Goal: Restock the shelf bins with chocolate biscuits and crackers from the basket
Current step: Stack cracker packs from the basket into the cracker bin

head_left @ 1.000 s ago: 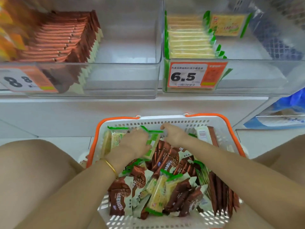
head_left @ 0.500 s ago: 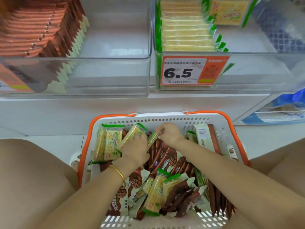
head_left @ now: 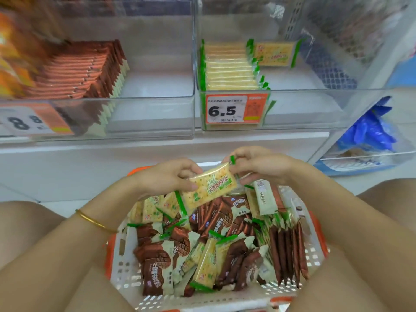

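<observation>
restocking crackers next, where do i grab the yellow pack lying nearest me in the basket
Come from above and pinch its two long edges mid-length: the cracker pack lies on top of the pile, broad face up, nothing over it.

A white price tag (head_left: 234, 111) printed 6.5, with an orange panel on its right side, stands upright above the white shelf ledge (head_left: 90, 158). At far left a blurred tag (head_left: 29, 121) shows 8.8, and blurred orange packets (head_left: 13, 64) sit above it. Crumpled blue wrapping (head_left: 371, 129) lies at right. A thin gold bangle (head_left: 90, 220) shows at lower left.
</observation>
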The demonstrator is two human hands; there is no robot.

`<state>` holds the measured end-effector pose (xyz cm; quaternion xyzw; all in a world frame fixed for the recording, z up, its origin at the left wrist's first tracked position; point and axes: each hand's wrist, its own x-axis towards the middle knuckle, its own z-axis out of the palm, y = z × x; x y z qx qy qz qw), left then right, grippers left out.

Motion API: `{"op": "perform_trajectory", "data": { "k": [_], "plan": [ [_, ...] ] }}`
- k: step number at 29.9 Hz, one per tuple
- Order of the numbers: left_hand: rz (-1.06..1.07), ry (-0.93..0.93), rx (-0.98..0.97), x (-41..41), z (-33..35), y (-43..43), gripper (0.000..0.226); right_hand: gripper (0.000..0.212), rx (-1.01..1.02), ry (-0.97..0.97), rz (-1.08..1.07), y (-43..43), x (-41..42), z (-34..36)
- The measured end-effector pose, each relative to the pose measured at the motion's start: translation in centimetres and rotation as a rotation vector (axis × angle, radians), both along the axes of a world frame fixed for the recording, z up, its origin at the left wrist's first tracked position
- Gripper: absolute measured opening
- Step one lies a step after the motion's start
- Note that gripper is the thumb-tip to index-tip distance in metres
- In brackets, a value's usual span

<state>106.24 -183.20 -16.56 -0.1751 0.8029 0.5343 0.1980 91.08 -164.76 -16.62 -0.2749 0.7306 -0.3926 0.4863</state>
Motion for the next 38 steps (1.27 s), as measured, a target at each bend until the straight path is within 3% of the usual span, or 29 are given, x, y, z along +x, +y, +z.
{"op": "perform_trajectory", "data": {
  "k": [5, 8, 13, 15, 19, 22, 25, 29, 33, 38],
  "plan": [
    [-0.034, 0.035, 0.024, 0.0, 3.6, 1.3, 0.035, 0.022, -0.154, -0.062, -0.027, 2.3, 0.9, 3.8],
    [-0.109, 0.093, 0.027, -1.1, 6.4, 2.7, 0.023, 0.018, -0.274, -0.02, -0.115, 3.0, 1.0, 6.6],
    [-0.041, 0.318, -0.059, -4.5, 12.1, 4.5, 0.017, 0.045, -0.421, 0.132, -0.198, 4.1, -0.7, 11.1],
    [0.02, 0.44, -0.211, -6.1, 14.0, 5.3, 0.029, 0.039, -0.473, 0.184, -0.289, 4.4, -2.7, 12.6],
    [0.056, 0.742, -0.884, -9.0, 14.9, 4.7, 0.048, 0.019, -0.572, 0.256, -0.654, 4.4, -8.6, 14.5],
    [-0.114, 0.71, -1.253, -10.7, 13.9, 3.4, 0.05, 0.029, -0.504, 0.295, -0.839, 2.9, -13.6, 14.1],
    [-0.238, 0.586, -1.402, -11.8, 12.6, 2.8, 0.064, 0.033, -0.294, 0.363, -0.88, 0.2, -18.0, 12.3],
    [-0.256, 0.571, -1.414, -12.5, 11.3, 2.9, 0.065, 0.037, -0.095, 0.365, -0.889, -2.5, -22.6, 9.3],
    [-0.234, 0.578, -1.374, -12.9, 10.7, 2.9, 0.064, 0.058, 0.089, 0.568, -0.799, -4.1, -25.3, 7.3],
    [-0.2, 0.633, -1.307, -13.1, 10.9, 3.0, 0.057, 0.038, 0.123, 0.689, -0.783, -5.7, -26.7, 6.6]
  ]
}}
